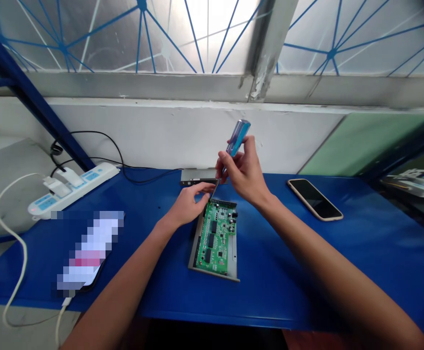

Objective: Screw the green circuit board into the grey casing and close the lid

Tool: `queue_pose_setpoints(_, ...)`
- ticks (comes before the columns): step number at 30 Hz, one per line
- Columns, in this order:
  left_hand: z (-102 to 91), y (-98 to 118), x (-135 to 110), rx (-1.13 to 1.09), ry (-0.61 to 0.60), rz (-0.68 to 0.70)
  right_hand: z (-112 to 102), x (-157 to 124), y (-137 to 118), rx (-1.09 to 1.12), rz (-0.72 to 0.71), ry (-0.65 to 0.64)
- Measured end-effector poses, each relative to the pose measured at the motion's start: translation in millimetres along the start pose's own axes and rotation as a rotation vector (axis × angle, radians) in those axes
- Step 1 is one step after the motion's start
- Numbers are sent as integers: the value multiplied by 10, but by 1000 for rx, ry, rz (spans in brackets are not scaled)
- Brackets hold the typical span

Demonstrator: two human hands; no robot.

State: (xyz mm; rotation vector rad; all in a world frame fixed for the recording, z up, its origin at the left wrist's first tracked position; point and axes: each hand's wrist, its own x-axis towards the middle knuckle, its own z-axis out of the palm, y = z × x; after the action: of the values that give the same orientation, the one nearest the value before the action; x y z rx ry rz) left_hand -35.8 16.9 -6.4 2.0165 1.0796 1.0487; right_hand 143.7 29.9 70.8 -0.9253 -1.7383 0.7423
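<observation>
While the right grip [241, 170] clenches a blue-handled screwdriver [238, 138], its shaft slanting down to the far end of a green circuit board [214, 238] lying lengthwise on the blue table [343, 253], the loosely curved, empty left grip [187, 205] sits nearer, over the board's far corner.

Green circuit board [214, 240] with black chips, on a deep-blue bench top [299, 262]. Above the board, a screwdriver [238, 138] with a translucent blue handle; to its right, a smartphone [314, 199] with a black screen and gold rim; to its left, a white power strip [73, 187] with blue panels. Highest, a blue lattice [142, 39] forming star-like patterns.
</observation>
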Motion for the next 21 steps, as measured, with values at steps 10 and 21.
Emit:
queue_pose_setpoints(10,44,35,9,-119,84,-12,63,-18,-40,-48,-20,-43)
queue_pose_setpoints(21,43,-18,22,-89,95,2,49,30,-9,56,-74,-127)
